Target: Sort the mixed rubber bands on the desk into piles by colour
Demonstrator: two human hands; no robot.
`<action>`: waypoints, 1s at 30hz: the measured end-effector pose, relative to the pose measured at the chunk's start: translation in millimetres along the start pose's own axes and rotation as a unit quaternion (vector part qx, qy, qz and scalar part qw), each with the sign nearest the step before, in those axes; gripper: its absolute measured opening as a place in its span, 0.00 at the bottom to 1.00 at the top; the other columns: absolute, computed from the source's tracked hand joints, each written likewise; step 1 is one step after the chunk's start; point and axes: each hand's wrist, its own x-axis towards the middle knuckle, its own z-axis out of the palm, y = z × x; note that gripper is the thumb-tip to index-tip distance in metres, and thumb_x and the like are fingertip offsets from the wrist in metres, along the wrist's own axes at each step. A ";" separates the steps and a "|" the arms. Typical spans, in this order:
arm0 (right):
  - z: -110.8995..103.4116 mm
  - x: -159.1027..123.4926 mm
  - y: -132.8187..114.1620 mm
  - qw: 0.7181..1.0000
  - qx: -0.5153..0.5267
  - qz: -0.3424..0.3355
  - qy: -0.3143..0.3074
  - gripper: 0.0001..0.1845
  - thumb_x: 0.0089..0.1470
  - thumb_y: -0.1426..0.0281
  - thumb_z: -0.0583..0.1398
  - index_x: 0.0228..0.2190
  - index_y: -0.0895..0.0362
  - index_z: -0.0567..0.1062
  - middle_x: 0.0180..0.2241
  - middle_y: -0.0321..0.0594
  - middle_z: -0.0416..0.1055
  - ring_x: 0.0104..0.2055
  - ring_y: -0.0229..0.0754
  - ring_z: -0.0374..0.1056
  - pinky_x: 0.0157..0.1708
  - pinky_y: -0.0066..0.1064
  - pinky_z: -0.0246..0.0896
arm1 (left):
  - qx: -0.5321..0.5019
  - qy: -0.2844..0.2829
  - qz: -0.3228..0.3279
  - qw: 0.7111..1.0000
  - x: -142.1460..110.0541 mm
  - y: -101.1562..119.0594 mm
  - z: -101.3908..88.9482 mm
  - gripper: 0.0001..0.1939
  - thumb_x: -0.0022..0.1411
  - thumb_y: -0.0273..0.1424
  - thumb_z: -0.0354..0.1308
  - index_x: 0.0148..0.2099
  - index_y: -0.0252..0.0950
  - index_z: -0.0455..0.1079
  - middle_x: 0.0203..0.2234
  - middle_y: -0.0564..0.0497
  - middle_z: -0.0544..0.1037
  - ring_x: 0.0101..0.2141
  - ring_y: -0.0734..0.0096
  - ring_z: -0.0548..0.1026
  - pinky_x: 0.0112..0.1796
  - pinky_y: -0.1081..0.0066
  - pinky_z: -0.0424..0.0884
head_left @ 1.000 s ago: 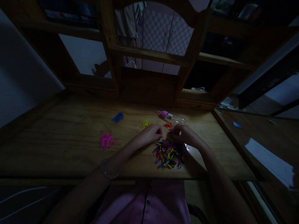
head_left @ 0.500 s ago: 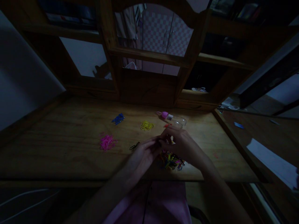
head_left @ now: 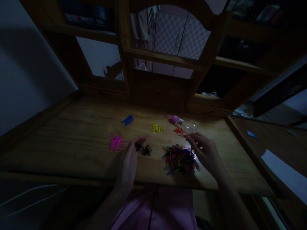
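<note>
Left hand (head_left: 128, 163) is standing on edge at the near left of the black loops (head_left: 146, 150), which are looking like small rubber bands; its fingers are unclenched and reaching along their far side, though the view isn't showing whether any loop is resting against the palm. Right hand (head_left: 207, 151) is hovering at the far right of the mixed heap (head_left: 181, 161), near the red loops (head_left: 178, 131), with thumb and forefinger bending toward each other; I cannot tell whether they are pinching anything. The heap is lying toward the near edge of the wooden desk (head_left: 81, 143), right of the black loops, while yellow loops (head_left: 156, 128), blue loops (head_left: 128, 120) and pink loops (head_left: 117, 143) are sitting in separate clusters. Behind the red loops, a clear bottle (head_left: 190, 125) is lying on its side. For good handling, I judge, the left hand should be cupping lightly so that black loops aren't drifting into the nearby pink ones, and the right fingertips should be lifting loops slowly, since tangled ones may be dragging neighbours along. Because dim light is dulling the colours, dark shades are probably deserving a second look.
</note>
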 end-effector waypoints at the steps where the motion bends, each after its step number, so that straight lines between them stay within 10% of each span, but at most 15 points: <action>1: -0.2 0.2 9.8 1.000 -0.002 0.015 -0.001 0.13 0.62 0.64 0.55 0.40 0.56 0.78 0.35 0.42 0.75 0.30 0.39 0.70 0.27 0.28 0.62 | 0.006 0.006 0.010 1.000 0.2 -2.4 -0.2 0.19 0.67 0.39 0.45 0.49 0.36 0.72 0.50 0.46 0.76 0.57 0.63 0.67 0.62 0.60 0.53; 17: 57.0 53.7 24.3 0.983 -0.099 -0.016 -0.154 0.02 0.50 0.72 0.62 0.27 0.58 0.76 0.29 0.42 0.75 0.29 0.39 0.69 0.27 0.28 0.57 | 0.378 0.062 0.138 0.913 -9.6 6.2 -13.6 0.21 0.69 0.42 0.43 0.58 0.40 0.64 0.56 0.47 0.68 0.58 0.62 0.63 0.60 0.60 0.54; 26: -43.4 17.6 62.6 0.992 0.023 0.086 -0.095 0.07 0.53 0.68 0.60 0.33 0.58 0.74 0.28 0.41 0.75 0.27 0.40 0.72 0.27 0.28 0.65 | 0.316 -0.062 0.055 0.945 -7.3 -1.4 -16.2 0.20 0.69 0.44 0.43 0.58 0.47 0.66 0.57 0.52 0.70 0.59 0.64 0.64 0.61 0.61 0.54; 30: -53.5 -22.5 81.0 0.990 0.021 0.114 -0.084 0.07 0.53 0.66 0.61 0.32 0.57 0.73 0.28 0.41 0.75 0.29 0.41 0.73 0.28 0.29 0.67 | 0.270 -0.061 0.057 0.959 -5.6 -0.9 -14.5 0.21 0.68 0.44 0.44 0.59 0.46 0.65 0.59 0.52 0.68 0.60 0.62 0.62 0.62 0.61 0.52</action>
